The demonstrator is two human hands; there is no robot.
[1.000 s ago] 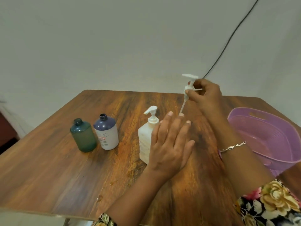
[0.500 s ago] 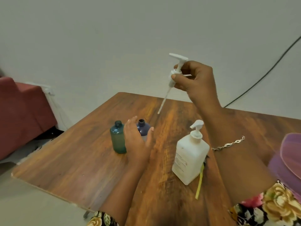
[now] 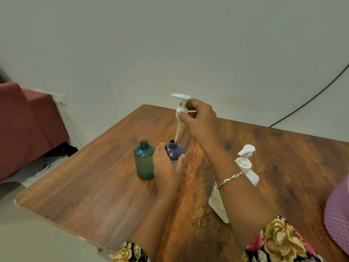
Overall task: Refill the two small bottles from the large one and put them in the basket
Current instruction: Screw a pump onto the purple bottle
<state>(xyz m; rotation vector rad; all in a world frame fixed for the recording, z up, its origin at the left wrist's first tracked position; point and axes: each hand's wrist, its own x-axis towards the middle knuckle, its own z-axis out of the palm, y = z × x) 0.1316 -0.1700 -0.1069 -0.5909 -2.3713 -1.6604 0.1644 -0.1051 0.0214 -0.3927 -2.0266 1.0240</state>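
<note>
The loose white plastic pump point(image 3: 180, 108) has dropped, and its tube tip now meets the mouth of the small dark blue plastic bottle point(image 3: 174, 151). The purple plastic basket point(image 3: 338, 214) is cut off at the right edge. The right forearm point(image 3: 236, 186) hides much of the one large white pump bottle point(image 3: 245, 167). The wooden table point(image 3: 94, 186) has its left edge well apart from the bottles. The left hand point(image 3: 166, 167) grips the blue bottle just beside the small teal plastic bottle point(image 3: 144, 160); both of these two small bottles are uncapped. The right hand point(image 3: 198, 118) pinches the pump's collar.

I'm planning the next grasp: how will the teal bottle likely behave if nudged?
The teal bottle looks like thin plastic, so it is probably light. With round, smooth sides, it may roll if toppled. Its neck is uncapped, so tipping could spill any contents.
</note>
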